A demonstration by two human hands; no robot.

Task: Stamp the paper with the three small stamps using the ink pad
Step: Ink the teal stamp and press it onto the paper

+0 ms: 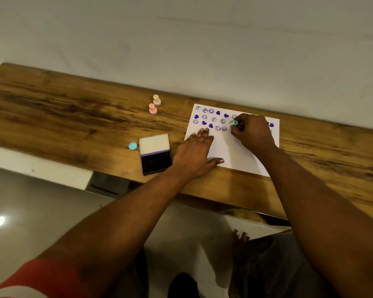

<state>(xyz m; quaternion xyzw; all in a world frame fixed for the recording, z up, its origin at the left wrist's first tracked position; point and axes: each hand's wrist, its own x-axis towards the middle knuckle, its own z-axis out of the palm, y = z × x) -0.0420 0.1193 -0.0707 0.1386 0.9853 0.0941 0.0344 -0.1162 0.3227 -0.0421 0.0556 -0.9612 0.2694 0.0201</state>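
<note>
A white paper (pixel 235 153) lies on the wooden table (pixel 73 121), its upper part covered with several purple heart and smiley prints. My right hand (pixel 253 131) grips a small teal stamp (pixel 234 124) and holds it down on the paper in the third row of prints. My left hand (pixel 195 153) rests flat, fingers spread, on the paper's left edge. The open ink pad (pixel 156 161), dark purple with its pale lid folded back, sits just left of my left hand. A pink stamp (pixel 153 109) and a cream stamp (pixel 156 100) stand upright behind it.
A round teal cap (pixel 133 146) lies left of the ink pad. The table's far edge meets a pale wall. Its near edge runs below my forearms, with a tiled floor and a bare foot (pixel 240 239) beneath.
</note>
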